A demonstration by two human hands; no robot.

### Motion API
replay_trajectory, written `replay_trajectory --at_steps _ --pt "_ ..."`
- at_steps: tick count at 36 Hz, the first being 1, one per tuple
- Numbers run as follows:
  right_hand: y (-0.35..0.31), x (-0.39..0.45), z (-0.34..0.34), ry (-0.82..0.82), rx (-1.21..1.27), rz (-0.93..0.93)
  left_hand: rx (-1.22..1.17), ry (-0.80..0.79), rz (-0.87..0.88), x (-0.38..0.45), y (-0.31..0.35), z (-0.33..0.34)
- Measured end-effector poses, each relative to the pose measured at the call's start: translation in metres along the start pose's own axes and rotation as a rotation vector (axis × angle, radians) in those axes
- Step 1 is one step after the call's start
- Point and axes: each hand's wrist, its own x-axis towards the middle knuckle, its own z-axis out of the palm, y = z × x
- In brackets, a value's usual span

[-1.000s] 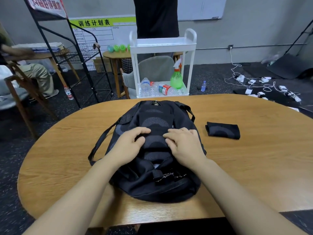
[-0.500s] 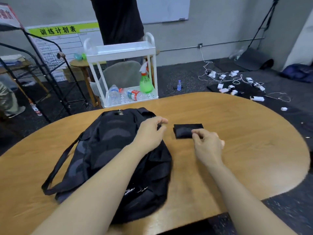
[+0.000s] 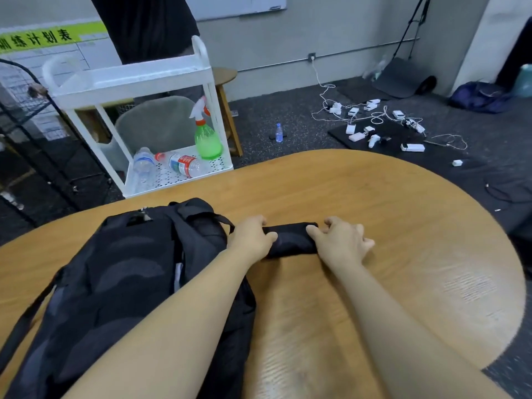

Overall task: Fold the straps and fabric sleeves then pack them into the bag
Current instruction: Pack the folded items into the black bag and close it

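Observation:
A black bag (image 3: pixel 121 272) with a darker wave pattern lies on the left part of the round wooden table (image 3: pixel 403 231); its long strap (image 3: pixel 26 318) trails off toward the left edge. Just right of the bag lies a small folded black fabric sleeve (image 3: pixel 292 239). My left hand (image 3: pixel 253 236) grips the sleeve's left end with curled fingers. My right hand (image 3: pixel 341 243) holds its right end, thumb and fingers curled over the fabric. The sleeve's ends are hidden under my hands.
Beyond the table stands a white trolley (image 3: pixel 138 79) with a green spray bottle (image 3: pixel 207 139) and water bottles (image 3: pixel 184 165). A person in dark clothes (image 3: pixel 146 24) stands behind it. Chargers and cables (image 3: pixel 374 125) litter the floor at right. A black wire rack (image 3: pixel 26 133) stands left.
Both hands left the top of the bag and moved right to the folded sleeve, now holding its two ends. The view swung right, so the bag sits further left.

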Motion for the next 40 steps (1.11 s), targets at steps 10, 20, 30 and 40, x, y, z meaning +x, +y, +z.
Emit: replay_trajectory --at_steps 10,20,30,40 --pt "-0.007 0.016 -0.001 -0.189 -0.287 -0.086 0.08 -0.105 -0.111 0.026 0.006 0.002" --pt "-0.003 0.017 -0.008 -0.254 -0.251 -0.12 -0.035 -0.145 -0.152 0.018 0.017 0.0" --pt "0.026 -0.011 -0.017 -0.153 -0.024 0.022 -0.225 -0.075 -0.031 -0.021 0.03 0.007" --pt "0.025 -0.061 -0.061 0.023 0.1 -0.045 -0.259 0.115 0.141 -0.084 0.037 -0.011"
